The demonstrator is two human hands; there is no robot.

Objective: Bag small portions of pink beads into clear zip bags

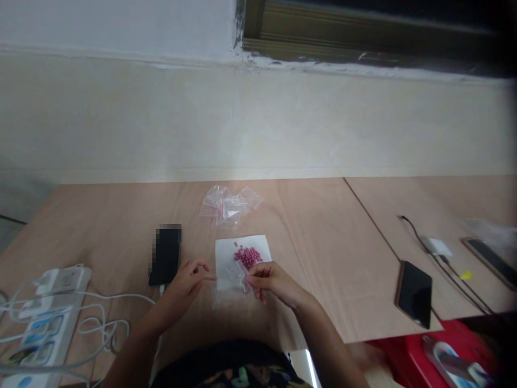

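Note:
Pink beads (247,256) lie in a small heap on a white sheet of paper (224,250) in front of me. My right hand (277,281) is at the sheet's right side, closed in a pinch on a small clear plastic bag (241,270) just below the beads. Whether any beads are inside that bag is too small to tell. At the paper's left edge, my left hand (191,279) has its fingers loosely bent and apart, with nothing visible between them. Its fingertips come close to the sheet; I cannot tell if they touch.
Several clear zip bags (231,207) are piled beyond the paper. A black phone (166,256) lies left, plugged into a white cable. White power strips (52,323) and tangled cords fill the left front. Another phone (415,293), a charger (439,247) and a red stool (420,350) are right.

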